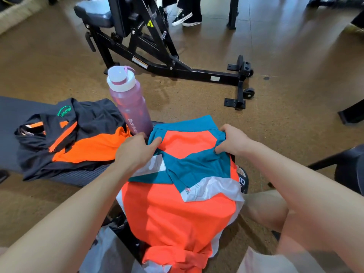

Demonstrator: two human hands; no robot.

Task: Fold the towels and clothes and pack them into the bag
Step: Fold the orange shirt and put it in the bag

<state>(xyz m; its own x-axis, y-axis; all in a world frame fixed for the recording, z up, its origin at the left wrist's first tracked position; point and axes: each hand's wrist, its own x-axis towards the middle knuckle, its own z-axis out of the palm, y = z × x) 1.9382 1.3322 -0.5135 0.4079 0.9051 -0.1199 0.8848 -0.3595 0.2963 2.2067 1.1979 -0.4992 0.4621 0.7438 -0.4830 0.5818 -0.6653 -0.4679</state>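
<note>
An orange, teal and white shirt (pixel 177 198) lies spread over the near end of a dark padded bench (pixel 11 115), its lower part hanging towards me. My left hand (pixel 136 152) grips the shirt's teal left edge near the top. At the top right corner my right hand (pixel 234 141) pinches the teal fabric. A black and orange jacket (pixel 74 134) lies crumpled on the bench to the left. A grey bag (pixel 110 253) shows partly below the shirt, by my left forearm.
A pink water bottle (pixel 128 101) with a white cap stands on the bench just beyond my left hand. A black gym machine frame (pixel 177 64) stands on the brown floor ahead. Another person's shoes (pixel 185 18) are at the top. A black chair (pixel 350 168) sits at the right.
</note>
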